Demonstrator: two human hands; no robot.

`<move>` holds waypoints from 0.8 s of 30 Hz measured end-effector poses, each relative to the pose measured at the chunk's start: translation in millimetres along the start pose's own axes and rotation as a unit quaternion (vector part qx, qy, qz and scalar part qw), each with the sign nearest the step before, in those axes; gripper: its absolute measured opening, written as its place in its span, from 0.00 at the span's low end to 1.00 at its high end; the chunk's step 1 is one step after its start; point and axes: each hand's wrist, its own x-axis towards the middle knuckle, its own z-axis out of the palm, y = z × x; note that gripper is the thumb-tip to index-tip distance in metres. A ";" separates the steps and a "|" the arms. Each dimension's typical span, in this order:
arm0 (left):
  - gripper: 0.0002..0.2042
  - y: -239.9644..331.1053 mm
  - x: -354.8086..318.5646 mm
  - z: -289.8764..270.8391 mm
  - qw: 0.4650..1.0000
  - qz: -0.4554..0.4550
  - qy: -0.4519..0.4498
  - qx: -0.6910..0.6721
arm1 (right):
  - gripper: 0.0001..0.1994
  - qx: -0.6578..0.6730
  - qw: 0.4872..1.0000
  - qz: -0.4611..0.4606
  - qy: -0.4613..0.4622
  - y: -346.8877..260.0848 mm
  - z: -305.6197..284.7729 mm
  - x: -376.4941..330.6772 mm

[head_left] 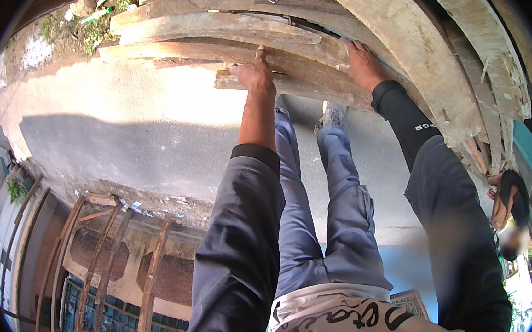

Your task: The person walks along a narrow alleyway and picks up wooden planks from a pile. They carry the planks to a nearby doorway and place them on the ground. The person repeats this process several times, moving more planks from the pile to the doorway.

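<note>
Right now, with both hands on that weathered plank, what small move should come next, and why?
Probably lift the near end slightly. The left hand grips the plank at its end, the right hand rests flat farther along, and it lies on the plank stack.

A grey concrete ground (150, 144) is carrying everything here, with sunlight falling across its upper part and a broad shadow lying over the middle. A stack of long, weathered wooden planks (306, 48) is resting on it, the boards lying lengthwise one on another and side by side, their rough ends pointing toward the sunlit patch. The nearest plank (284, 83) is sitting lowest, its splintered end jutting out. Beyond the stack, the ground is giving way to a strip of dirt and weeds (77, 27) with bits of litter lying in it.
</note>
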 end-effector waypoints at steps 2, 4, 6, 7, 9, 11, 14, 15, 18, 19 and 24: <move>0.39 4.7 -0.4 -3.2 0.999 -0.015 0.037 0.020 | 0.38 0.065 0.998 -0.021 -0.008 0.0 -1.5 2.3; 0.37 -2.7 9.2 -13.7 0.994 -0.001 0.053 -0.098 | 0.37 0.106 0.993 -0.047 -0.008 -7.2 -4.5 4.2; 0.34 5.8 1.5 -9.0 0.993 -0.008 0.042 -0.107 | 0.36 0.117 0.992 -0.047 0.002 -1.4 -4.4 -0.8; 0.32 12.8 -7.1 -3.9 0.998 -0.020 0.029 -0.059 | 0.36 0.114 0.993 -0.039 -0.002 3.0 -4.5 -2.7; 0.28 17.4 -11.4 -4.8 0.999 -0.025 0.032 -0.014 | 0.36 0.108 0.993 -0.040 -0.011 1.6 -9.9 -5.6; 0.24 8.3 0.2 -4.3 0.999 -0.016 0.046 -0.011 | 0.36 0.110 0.992 -0.054 0.007 -2.0 -12.0 -9.8; 0.28 -4.9 13.6 -3.4 0.999 -0.038 0.034 0.012 | 0.37 0.113 0.991 -0.058 0.030 -1.3 -13.9 -16.9; 0.32 -24.6 34.9 -24.7 0.989 -0.025 -0.007 -0.145 | 0.37 0.120 0.990 -0.074 0.032 -16.3 -14.4 -17.3; 0.30 -23.0 26.0 -10.0 0.993 -0.096 -0.004 -0.068 | 0.40 0.073 0.996 -0.022 -0.050 -16.9 -31.5 -24.1; 0.25 -23.9 27.6 -12.2 0.995 -0.092 0.031 -0.034 | 0.41 0.076 0.995 -0.016 -0.062 -16.8 -33.1 -25.2; 0.19 -36.7 48.8 -20.6 0.996 -0.068 0.049 -0.007 | 0.43 0.066 0.997 -0.027 -0.004 9.6 6.8 -35.3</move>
